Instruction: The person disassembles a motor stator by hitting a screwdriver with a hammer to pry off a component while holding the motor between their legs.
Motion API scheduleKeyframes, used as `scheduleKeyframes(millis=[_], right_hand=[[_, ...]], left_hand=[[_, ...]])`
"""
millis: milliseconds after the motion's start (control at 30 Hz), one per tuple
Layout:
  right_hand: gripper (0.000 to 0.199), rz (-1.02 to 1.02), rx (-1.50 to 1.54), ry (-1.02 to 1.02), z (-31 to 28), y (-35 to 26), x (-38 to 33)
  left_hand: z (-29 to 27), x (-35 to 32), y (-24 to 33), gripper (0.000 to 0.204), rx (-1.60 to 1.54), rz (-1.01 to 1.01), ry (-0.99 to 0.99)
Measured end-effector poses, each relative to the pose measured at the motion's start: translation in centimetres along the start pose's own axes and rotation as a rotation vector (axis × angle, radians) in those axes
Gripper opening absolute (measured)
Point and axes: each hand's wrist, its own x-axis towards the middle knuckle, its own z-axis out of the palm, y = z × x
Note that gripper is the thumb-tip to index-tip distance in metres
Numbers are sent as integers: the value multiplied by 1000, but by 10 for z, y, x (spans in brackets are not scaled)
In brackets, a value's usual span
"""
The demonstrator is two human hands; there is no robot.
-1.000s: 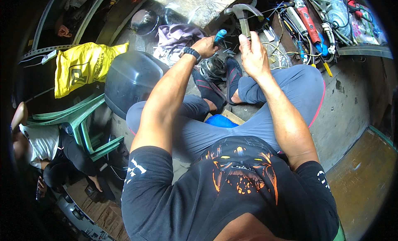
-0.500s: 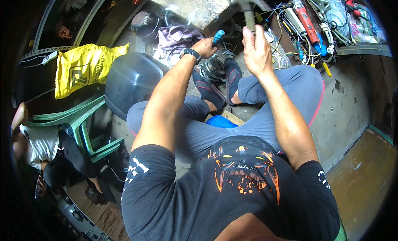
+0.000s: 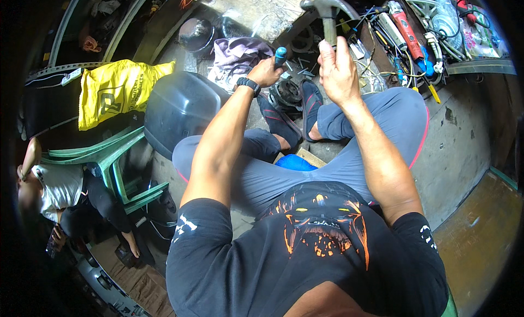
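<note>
My right hand grips the handle of a metal claw hammer, raised with its head up above the work. My left hand, with a black watch on the wrist, holds a blue-handled tool upright against a dark round metal part. That part sits on the floor between my two dark shoes. I am seated with grey trousers, knees spread on either side of it.
A dark rounded cover lies at my left, beside a green plastic chair draped with a yellow bag. Another person sits at far left. Power tools and cables clutter the upper right. A wooden board lies right.
The hammer has risen higher and my right hand has lifted with it. My left hand and the blue-handled tool stay in place on the round part.
</note>
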Motion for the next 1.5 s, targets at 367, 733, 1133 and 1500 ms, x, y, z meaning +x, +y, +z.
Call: scheduleKeyframes(millis=[367,733,1133,1500], right_hand=[[38,123,-329,-258,2,12,-5],[35,26,-301,-431,16,13,-13],[30,-133,-151,-170,10,-11,-25],[27,-37,-561,-690,31,-2,-20]], left_hand=[[8,7,8,34,42,-78,-1],[16,-11,-18,28,-48,145,80],[4,-29,-25,30,-144,36,77],[24,-58,-45,33,-243,-61,231]])
